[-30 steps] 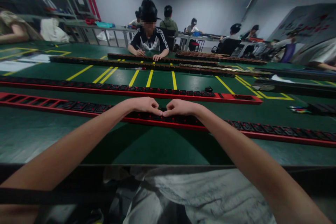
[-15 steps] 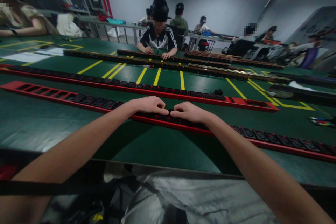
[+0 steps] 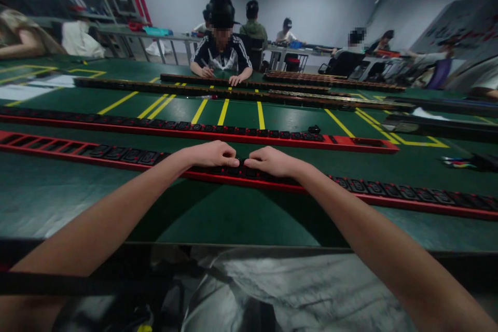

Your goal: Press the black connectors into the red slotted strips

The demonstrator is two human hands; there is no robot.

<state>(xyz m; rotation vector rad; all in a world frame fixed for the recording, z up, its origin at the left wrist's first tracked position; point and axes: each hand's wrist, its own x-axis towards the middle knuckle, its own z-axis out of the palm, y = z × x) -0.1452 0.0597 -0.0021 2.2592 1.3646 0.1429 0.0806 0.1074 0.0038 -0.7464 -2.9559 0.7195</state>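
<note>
A long red strip [image 3: 241, 181] lies across the table in front of me, with a row of black socket modules [image 3: 124, 154] set in it and several bare slots at its left end. My left hand [image 3: 213, 154] is closed over the middle of this strip, fingers curled and thumb pointing right. Facing it across a small gap, my right hand [image 3: 270, 161] is closed in the same way, thumb pointing left. Both thumbs rest at the black modules. The fingertips are hidden behind the hands, and whether they pinch a small part cannot be seen.
A second red strip [image 3: 361, 144] with black modules lies parallel just beyond. Farther back are long dark rails [image 3: 132, 86] on the green table [image 3: 171, 114] with yellow tape lines. Cables [image 3: 457, 162] lie at right. A co-worker [image 3: 221, 52] sits opposite; others are behind.
The whole view has shifted slightly, so the scene appears a little farther left and higher. Both hands keep the same closed pose at the same part of the strip.
</note>
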